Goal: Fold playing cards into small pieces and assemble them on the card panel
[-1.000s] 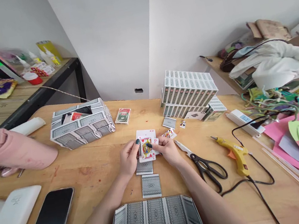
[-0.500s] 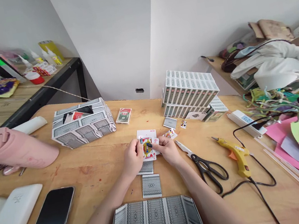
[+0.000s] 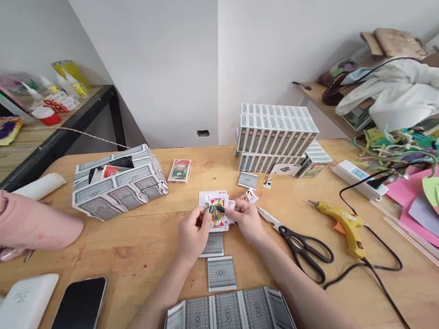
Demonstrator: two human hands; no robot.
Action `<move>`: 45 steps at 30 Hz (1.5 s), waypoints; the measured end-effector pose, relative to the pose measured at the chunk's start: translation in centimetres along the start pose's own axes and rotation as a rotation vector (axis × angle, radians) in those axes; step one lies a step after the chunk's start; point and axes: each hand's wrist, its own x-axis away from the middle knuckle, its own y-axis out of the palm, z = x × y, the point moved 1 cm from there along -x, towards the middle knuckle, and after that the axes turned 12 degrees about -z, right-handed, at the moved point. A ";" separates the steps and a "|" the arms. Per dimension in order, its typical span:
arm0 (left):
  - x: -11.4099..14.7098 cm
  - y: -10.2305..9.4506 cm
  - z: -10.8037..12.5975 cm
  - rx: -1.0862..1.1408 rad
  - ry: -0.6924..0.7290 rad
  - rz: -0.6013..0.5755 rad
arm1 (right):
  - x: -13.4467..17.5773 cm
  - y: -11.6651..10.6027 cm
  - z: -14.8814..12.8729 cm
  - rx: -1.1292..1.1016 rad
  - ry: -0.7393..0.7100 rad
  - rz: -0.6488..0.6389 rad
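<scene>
Roughly mid-frame, playing cards [image 3: 219, 224], jack of hearts uppermost, face up over the desk [image 3: 128, 275]. Left hand [image 3: 192, 233]: grip closed, thumb and fingers pinching the cards at their left side. Right hand [image 3: 248, 221]: grip likewise closed, on the right side, thumb pressing the face. Below them in the frame, two patterned card pieces [image 3: 220, 274] on the desk; card-covered box [image 3: 231, 325] at bottom centre. Scissors [image 3: 284, 230] near the right hand, blades toward upper left. Glue gun [image 3: 354, 234] farther right.

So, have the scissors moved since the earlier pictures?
No; the scissors lie in the same place on the table, judged against the power strip.
</scene>
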 end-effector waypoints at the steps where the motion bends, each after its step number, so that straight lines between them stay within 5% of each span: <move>1: 0.1 -0.1 0.1 -0.013 0.010 -0.010 | 0.0 0.0 -0.1 -0.004 -0.003 0.021; 11: 0.7 -0.1 0.5 -0.087 0.002 -0.054 | -0.3 -0.5 0.1 -0.047 -0.037 0.037; 18: 0.7 -0.2 0.4 0.128 -0.061 -0.157 | -0.2 -0.5 -0.1 0.012 -0.017 0.026; 36: 0.6 0.1 0.7 -0.069 0.046 -0.019 | 0.0 -0.4 -0.4 0.031 0.027 -0.062; 45: 0.5 0.2 0.4 -0.117 0.055 -0.046 | -0.2 -0.7 -0.2 0.047 0.012 -0.020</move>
